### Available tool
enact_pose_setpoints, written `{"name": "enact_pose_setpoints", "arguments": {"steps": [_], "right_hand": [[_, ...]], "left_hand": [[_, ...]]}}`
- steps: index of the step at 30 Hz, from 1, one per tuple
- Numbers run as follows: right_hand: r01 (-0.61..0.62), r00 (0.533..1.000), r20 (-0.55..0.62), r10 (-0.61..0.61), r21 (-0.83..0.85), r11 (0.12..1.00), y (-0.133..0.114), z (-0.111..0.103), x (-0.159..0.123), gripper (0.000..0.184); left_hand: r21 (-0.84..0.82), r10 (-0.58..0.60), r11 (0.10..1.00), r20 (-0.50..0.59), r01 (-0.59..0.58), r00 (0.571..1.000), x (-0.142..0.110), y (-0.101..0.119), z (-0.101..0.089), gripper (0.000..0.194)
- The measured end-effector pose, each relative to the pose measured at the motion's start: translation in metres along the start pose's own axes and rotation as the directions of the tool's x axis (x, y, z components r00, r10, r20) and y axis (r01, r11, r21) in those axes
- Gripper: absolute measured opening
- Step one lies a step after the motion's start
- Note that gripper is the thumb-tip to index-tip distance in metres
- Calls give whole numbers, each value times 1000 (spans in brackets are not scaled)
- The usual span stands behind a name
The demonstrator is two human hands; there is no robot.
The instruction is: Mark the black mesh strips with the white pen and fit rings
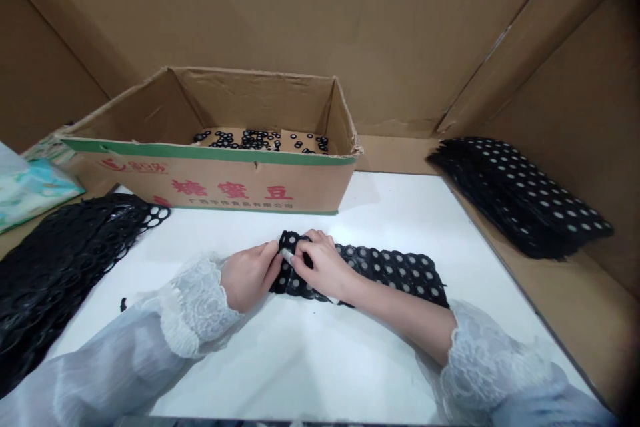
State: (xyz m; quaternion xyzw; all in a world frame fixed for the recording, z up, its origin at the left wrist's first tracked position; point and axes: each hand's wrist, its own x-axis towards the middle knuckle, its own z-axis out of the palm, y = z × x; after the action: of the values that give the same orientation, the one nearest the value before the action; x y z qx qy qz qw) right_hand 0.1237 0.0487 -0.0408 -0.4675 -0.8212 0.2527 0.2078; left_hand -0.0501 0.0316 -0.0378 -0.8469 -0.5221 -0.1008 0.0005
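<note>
A black sheet of joined round pieces with pale centres (400,272) lies flat on the white tabletop in front of me. My left hand (253,273) pinches the sheet's left end between thumb and fingers. Over the left part of the sheet, my right hand (323,263) is closed around a slim whitish tool (287,255), its tip at the sheet close to my left fingertips. The tool's exact kind is hidden by my fingers.
Behind the sheet stands an open cardboard box (225,180) with many small black rings (255,140) inside. A pile of black perforated sheets (65,260) lies at left, beside a light-coloured packet (37,190). More dotted sheets (525,193) are stacked at right. Cardboard walls (400,33) enclose the table.
</note>
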Motion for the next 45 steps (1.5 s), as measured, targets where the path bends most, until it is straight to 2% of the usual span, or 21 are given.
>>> {"name": "enact_pose_setpoints", "arguments": {"steps": [4,7,9,12,15,19,22,26,31,33,38,41,45], "right_hand": [[-13,998,-65,14,6,1000,-3,8,-1,18],[-15,996,-89,17,24,1000,-4,8,-1,18],[-20,997,-67,24,55,998,-4,5,0,19],[-9,1000,16,7,126,992,-2,-1,3,22],[3,997,73,-14,146,989,1,-6,3,27],[16,991,127,-33,129,992,1,-10,1,30],[8,988,149,-30,149,989,-1,-15,1,28],[-43,991,133,11,239,970,-4,-20,3,24],[-65,989,146,19,324,944,-2,-22,4,21],[-77,983,181,16,335,939,1,-24,5,20],[-71,944,330,-31,293,954,4,-35,5,18],[-57,932,361,-40,255,965,1,-38,4,14],[-67,941,338,-7,208,976,-4,-35,4,14]], "left_hand": [[96,199,978,-205,-183,958,0,2,7,22],[116,248,967,-243,-226,938,-1,1,8,22],[83,193,980,-208,-179,959,-1,-1,6,22],[-18,-12,1000,-93,11,996,0,-5,-1,22],[-137,-161,977,32,164,986,2,-8,-6,23],[-211,-221,948,103,238,970,4,-10,-5,22],[-243,-233,937,108,253,966,5,-10,-5,22],[-331,-182,919,128,215,975,3,-12,-10,25],[-444,-81,866,329,230,941,-2,-19,-19,33],[-512,-40,824,378,245,925,-3,-23,-19,35],[-664,-46,678,390,315,920,-1,-29,-14,38],[-639,-60,709,368,299,928,0,-28,-14,38],[-584,-79,768,318,262,945,-1,-24,-16,37]]}}
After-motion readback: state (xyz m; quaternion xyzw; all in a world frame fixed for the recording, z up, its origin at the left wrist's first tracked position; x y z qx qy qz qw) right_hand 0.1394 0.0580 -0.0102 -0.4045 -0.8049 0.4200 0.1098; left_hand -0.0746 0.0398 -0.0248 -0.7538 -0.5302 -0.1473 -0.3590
